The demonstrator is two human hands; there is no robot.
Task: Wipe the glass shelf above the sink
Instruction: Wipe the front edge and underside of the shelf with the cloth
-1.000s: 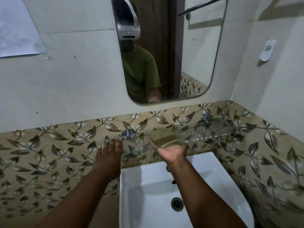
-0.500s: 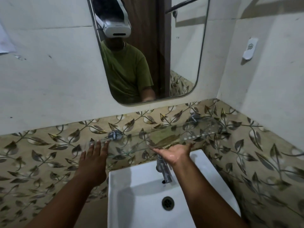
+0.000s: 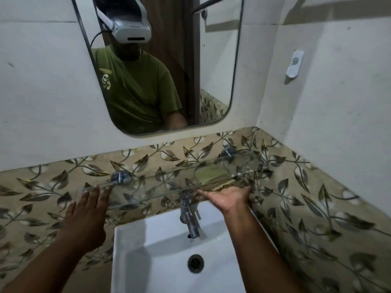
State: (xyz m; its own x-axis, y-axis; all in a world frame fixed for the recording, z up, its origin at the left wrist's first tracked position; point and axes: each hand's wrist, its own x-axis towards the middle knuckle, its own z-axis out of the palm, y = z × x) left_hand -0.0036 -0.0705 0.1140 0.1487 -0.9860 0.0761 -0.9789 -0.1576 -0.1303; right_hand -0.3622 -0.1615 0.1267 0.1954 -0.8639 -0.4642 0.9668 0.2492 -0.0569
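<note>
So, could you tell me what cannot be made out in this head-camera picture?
- Right hand: it reaches under the glass shelf, palm up; its fingertips are blurred behind the glass.
- Yellow-green cloth on the shelf: whether the fingers touch it cannot be told.
- Left hand: seen from the back, so contact with the shelf edge is unclear.
- Sink: its front is cut off by the bottom edge.

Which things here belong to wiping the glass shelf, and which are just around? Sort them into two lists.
For the job:
glass shelf
green cloth lying on the shelf
left hand, fingers flat at the shelf's left end
right hand, palm up under the shelf's front edge below the cloth

Just around:
sink
tap
mirror
white wall holder
</note>
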